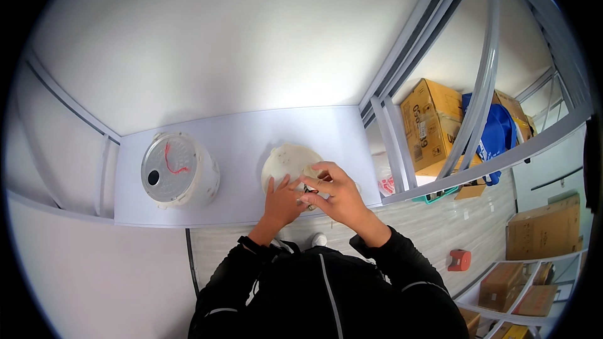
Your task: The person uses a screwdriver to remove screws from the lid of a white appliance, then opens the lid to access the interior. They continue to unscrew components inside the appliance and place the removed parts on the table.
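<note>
A white round lid-like piece (282, 160) lies on the grey-white tabletop (239, 132). My left hand (282, 201) rests on it with fingers apart. My right hand (334, 194) is closed around a small object at the piece's right side, partly hidden by my fingers; I cannot make out what it is. The two hands are close together, fingertips nearly meeting. To their left stands a white cylindrical container (207, 185) with a perforated silver top (168, 182), a dark round hole and a red string on it.
Grey metal frames (392, 144) edge the tabletop. Right of it are cardboard boxes (427, 122), a blue bag (496, 132) and a teal basket (433, 198). A red stool (459, 260), a large carton (541, 229) and shelves with boxes (501, 282) stand lower right.
</note>
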`<state>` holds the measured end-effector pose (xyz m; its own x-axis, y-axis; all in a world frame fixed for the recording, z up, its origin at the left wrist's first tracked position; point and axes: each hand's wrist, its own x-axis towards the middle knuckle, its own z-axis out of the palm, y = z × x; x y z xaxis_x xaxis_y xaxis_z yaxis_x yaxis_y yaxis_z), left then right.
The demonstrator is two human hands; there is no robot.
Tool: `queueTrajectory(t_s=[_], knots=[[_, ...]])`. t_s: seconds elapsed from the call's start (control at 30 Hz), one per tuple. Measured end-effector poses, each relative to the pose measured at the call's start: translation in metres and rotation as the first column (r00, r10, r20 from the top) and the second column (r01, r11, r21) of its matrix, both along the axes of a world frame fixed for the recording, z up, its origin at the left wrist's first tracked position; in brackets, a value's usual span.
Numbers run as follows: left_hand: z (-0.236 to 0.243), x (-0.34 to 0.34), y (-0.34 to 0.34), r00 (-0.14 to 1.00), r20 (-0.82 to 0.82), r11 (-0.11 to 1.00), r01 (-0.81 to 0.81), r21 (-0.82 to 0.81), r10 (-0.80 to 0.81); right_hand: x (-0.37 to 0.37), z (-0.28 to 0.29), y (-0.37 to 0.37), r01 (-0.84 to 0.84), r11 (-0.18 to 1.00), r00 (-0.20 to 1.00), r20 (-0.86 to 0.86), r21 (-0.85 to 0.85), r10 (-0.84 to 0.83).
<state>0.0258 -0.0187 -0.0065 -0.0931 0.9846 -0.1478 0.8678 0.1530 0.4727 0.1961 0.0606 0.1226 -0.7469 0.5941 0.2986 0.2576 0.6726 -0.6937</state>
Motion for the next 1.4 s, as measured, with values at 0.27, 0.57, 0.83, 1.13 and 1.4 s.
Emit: queueTrajectory(t_s=[0.27, 0.57, 0.83, 1.13, 1.4], knots=[[-0.001, -0.001, 0.003, 1.000, -0.027, 1.000, 0.005, -0.017, -0.005, -0.003, -0.008, 0.001, 0.028, 0.999, 0.985, -0.172, 0.036, -0.021], [-0.001, 0.001, 0.002, 0.996, -0.093, 1.000, -0.013, -0.014, 0.011, 0.002, 0.001, 0.008, -0.007, 0.983, 0.999, -0.043, -0.182, -0.001], [0.009, 0.004, 0.000, 0.999, -0.041, 0.999, -0.026, -0.023, 0.025, 0.008, -0.009, 0.015, -0.042, 0.999, 0.998, -0.055, -0.012, 0.041], [0.008, 0.010, 0.007, 0.995, -0.081, 0.998, -0.059, 0.005, 0.059, 0.002, -0.001, 0.011, -0.071, 0.997, 0.988, -0.136, -0.027, 0.067], [0.016, 0.013, 0.007, 0.992, -0.124, 0.998, -0.030, -0.057, 0.023, 0.009, -0.004, 0.019, -0.024, 0.996, 0.996, -0.091, -0.088, 0.016]])
